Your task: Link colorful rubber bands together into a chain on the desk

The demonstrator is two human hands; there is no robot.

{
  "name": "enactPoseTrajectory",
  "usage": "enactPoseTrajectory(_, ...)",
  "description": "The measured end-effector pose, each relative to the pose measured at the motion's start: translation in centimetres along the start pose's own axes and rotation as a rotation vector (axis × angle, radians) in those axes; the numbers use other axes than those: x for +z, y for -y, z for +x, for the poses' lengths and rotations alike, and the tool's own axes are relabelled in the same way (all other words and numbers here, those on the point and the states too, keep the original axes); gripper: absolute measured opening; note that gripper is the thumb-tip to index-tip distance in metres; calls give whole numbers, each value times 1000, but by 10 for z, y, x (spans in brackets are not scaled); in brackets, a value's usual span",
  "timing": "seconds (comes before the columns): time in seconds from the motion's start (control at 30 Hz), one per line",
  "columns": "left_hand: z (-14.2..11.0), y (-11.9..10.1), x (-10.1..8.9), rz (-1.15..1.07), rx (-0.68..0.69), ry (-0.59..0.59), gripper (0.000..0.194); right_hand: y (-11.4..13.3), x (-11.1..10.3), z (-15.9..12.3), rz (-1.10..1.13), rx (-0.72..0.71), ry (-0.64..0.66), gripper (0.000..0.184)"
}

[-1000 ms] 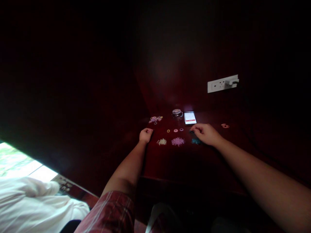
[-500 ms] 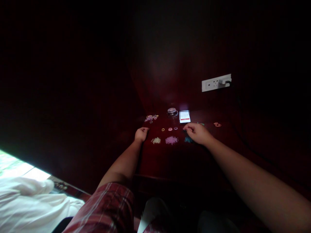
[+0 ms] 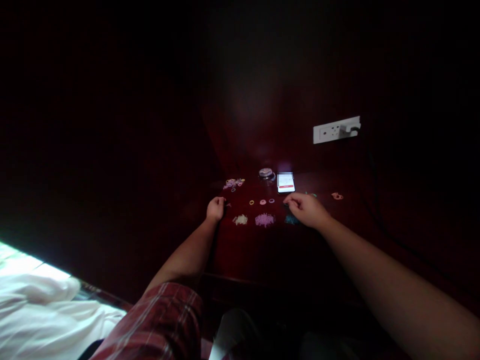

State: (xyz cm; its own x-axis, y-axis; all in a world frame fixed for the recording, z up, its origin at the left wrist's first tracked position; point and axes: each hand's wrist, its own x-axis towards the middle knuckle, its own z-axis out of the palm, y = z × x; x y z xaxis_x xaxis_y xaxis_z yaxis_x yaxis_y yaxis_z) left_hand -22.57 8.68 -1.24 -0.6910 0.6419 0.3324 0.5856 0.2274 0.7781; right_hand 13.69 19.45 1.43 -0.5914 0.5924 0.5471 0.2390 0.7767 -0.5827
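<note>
My left hand (image 3: 216, 208) rests closed at the left side of the dark red table; what its fingers hold, if anything, is hidden. Just off its fingertips lies a small pinkish piece (image 3: 228, 204). My right hand (image 3: 308, 209) is closed, fingertips pinched low over the table, and anything between them is too small to name. Partly beneath it is a pile of teal small bands (image 3: 290, 219). Between my hands lie a purple pile (image 3: 265, 219) and a pale yellowish pile (image 3: 240, 219). Behind these are a yellow ring (image 3: 251, 202), a pink ring (image 3: 263, 202) and a lilac ring (image 3: 272, 201).
A lit phone (image 3: 286, 183) stands behind my right hand, beside a round clear container (image 3: 266, 173). Mixed bands (image 3: 234, 184) lie at the back left. Orange pieces (image 3: 337, 196) and a green piece (image 3: 311, 194) lie at the right. A wall socket (image 3: 336, 130) holds a plug.
My left hand has drawn slightly left, and the small pinkish piece now shows beside its fingertips. My right hand stays pinched in nearly the same place. The view has shifted slightly.
</note>
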Motion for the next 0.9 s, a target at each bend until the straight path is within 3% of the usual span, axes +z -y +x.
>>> enactPoseTrajectory(0.47, 2, 6, 4, -339, 1, -15, 44, -1, 1, -2, 3, -8, 24, 23)
enactPoseTrajectory(0.7, -3, 4, 2, -423, 54, 22, 50, 6, 0, -4, -27, -41, 39, 22)
enactPoseTrajectory(0.9, -8, -5, 2, -448, 164, 43, 41, 16, -3, -4, -56, -54, 48, 21)
